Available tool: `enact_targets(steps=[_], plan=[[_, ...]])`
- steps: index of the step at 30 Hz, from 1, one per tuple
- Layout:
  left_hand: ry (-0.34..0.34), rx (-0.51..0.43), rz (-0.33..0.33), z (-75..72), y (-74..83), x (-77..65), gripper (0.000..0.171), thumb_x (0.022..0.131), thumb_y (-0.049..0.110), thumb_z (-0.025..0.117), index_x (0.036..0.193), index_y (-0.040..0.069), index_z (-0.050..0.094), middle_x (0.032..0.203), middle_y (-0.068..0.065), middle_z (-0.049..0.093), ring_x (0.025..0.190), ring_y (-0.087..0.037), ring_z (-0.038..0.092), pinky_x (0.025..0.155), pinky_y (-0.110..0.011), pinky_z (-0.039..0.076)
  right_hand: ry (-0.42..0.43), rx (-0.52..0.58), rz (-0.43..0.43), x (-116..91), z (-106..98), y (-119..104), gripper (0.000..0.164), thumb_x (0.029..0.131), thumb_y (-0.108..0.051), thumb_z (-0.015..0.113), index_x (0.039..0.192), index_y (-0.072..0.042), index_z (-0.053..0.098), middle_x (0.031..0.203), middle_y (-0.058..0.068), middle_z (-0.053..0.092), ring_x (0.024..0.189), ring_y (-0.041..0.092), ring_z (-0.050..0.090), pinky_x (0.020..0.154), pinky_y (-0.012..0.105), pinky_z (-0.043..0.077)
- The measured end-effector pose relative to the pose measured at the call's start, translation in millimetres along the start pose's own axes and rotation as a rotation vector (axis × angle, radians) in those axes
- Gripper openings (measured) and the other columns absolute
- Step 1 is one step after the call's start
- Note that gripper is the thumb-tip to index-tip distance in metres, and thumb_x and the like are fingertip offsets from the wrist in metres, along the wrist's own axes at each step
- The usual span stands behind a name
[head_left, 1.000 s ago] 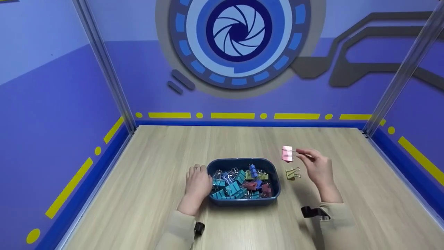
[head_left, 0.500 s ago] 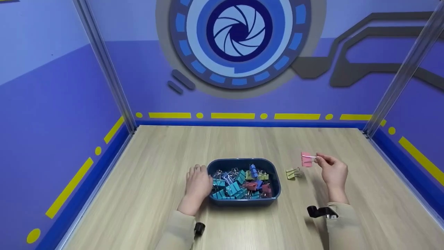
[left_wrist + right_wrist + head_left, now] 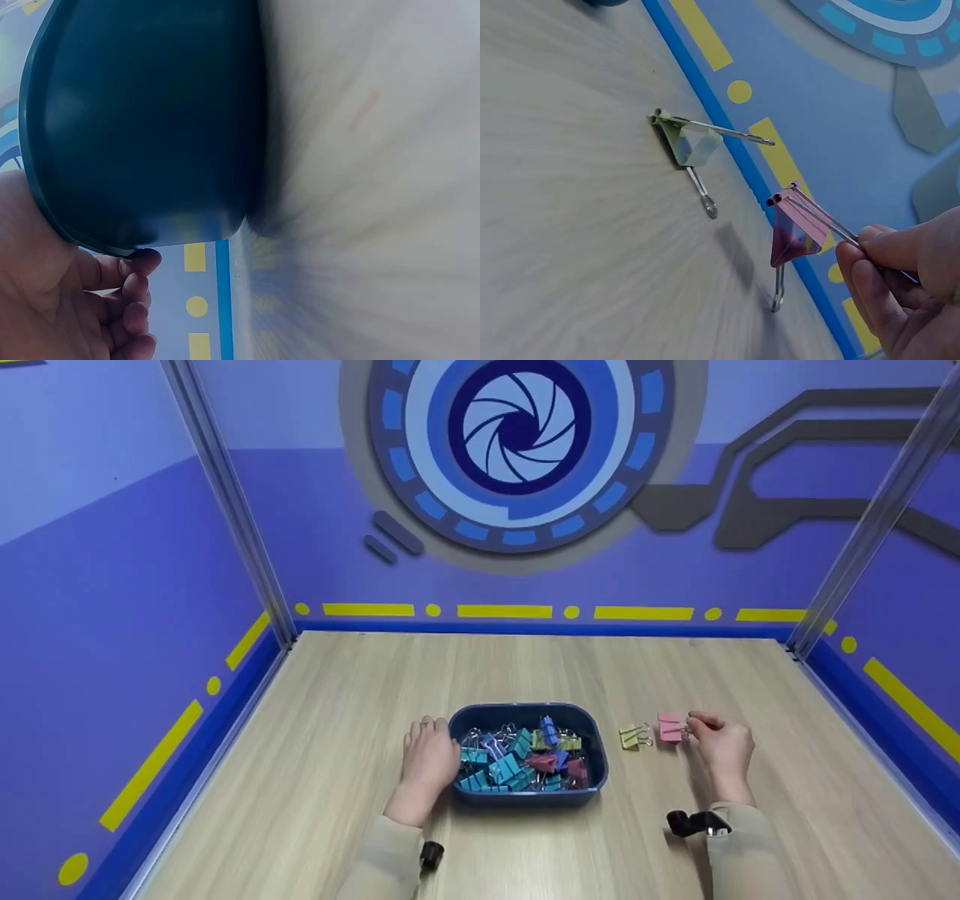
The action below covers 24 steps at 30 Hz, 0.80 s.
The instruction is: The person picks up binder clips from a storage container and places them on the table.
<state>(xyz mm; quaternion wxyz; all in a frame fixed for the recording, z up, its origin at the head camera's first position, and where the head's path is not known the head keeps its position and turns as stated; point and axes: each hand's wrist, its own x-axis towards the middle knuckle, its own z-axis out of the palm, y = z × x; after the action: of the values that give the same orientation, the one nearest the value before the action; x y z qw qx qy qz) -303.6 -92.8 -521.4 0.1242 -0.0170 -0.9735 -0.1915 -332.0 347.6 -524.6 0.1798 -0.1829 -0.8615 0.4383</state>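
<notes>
My right hand (image 3: 724,746) pinches a pink binder clip (image 3: 670,727) by one wire handle between thumb and fingertips. In the right wrist view the pink binder clip (image 3: 799,232) hangs close over the table, its other handle pointing down. A yellow-green binder clip (image 3: 631,736) stands on the table just left of it, handles spread to the right. My left hand (image 3: 430,757) grips the left rim of a dark blue plastic box (image 3: 529,796). The left wrist view shows the fingers (image 3: 135,289) curled at the rim of that box.
Inside the box lie several binder clips, among them teal clips (image 3: 504,769), a blue clip (image 3: 549,730) and dark red clips (image 3: 576,769). The wooden table (image 3: 360,690) ends at a blue back wall (image 3: 300,532), with side walls left and right.
My right hand has carried the pink binder clip to the right and then down, beside the yellow-green clip. My left hand and the box have stayed in place.
</notes>
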Motion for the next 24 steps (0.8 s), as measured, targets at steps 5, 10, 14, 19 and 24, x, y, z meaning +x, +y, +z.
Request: enact_targets(steps=[5, 10, 14, 19, 24], plan=[[0.020, -0.004, 0.017, -0.4, 0.2, -1.9, 0.032, 0.094, 0.017, 0.064, 0.116, -0.006, 0.062, 0.110, -0.020, 0.061, 0.105, -0.036, 0.053, 0.091, -0.048, 0.043, 0.033, -0.033, -0.028, -1, 4, 4, 0.022, 0.096, -0.014, 0.069, 0.110, -0.001, 0.078, 0.113, 0.020, 0.075, 0.099, 0.020, 0.068, 0.075, 0.015, 0.040], [0.050, -0.015, 0.037, -0.7, 0.0, -2.3, 0.029, 0.093, 0.016, 0.065, 0.112, -0.006, 0.063, 0.107, -0.021, 0.061, 0.103, -0.037, 0.054, 0.089, -0.049, 0.044, 0.060, -0.027, -0.057, -1, 8, 5, 0.021, 0.096, -0.012, 0.068, 0.110, 0.001, 0.077, 0.111, 0.022, 0.075, 0.109, 0.034, 0.068, 0.083, 0.025, 0.043], [0.039, -0.018, 0.029, -0.6, -0.2, -2.3, 0.030, 0.094, 0.016, 0.065, 0.113, -0.006, 0.062, 0.109, -0.021, 0.061, 0.105, -0.037, 0.053, 0.091, -0.049, 0.044, 0.052, -0.024, -0.070, -2, 11, 5, 0.021, 0.097, -0.011, 0.066, 0.111, 0.001, 0.076, 0.112, 0.022, 0.075, 0.111, 0.036, 0.068, 0.089, 0.031, 0.045], [0.028, -0.019, 0.014, -1.7, 0.6, -1.6, 0.031, 0.094, 0.017, 0.065, 0.115, -0.006, 0.062, 0.111, -0.021, 0.061, 0.106, -0.037, 0.054, 0.091, -0.049, 0.043, 0.029, 0.009, -0.053, -3, 13, 5, 0.023, 0.097, -0.012, 0.066, 0.115, -0.001, 0.075, 0.112, 0.021, 0.075, 0.094, 0.017, 0.069, 0.082, 0.018, 0.043], [0.030, -0.023, 0.013, -2.3, 1.1, -1.4, 0.031, 0.094, 0.017, 0.066, 0.115, -0.006, 0.062, 0.111, -0.021, 0.061, 0.106, -0.037, 0.054, 0.091, -0.049, 0.043, 0.020, 0.014, -0.060, -4, 14, 5, 0.024, 0.096, -0.012, 0.068, 0.116, -0.001, 0.074, 0.109, 0.021, 0.075, 0.086, 0.009, 0.064, 0.079, 0.018, 0.043]])
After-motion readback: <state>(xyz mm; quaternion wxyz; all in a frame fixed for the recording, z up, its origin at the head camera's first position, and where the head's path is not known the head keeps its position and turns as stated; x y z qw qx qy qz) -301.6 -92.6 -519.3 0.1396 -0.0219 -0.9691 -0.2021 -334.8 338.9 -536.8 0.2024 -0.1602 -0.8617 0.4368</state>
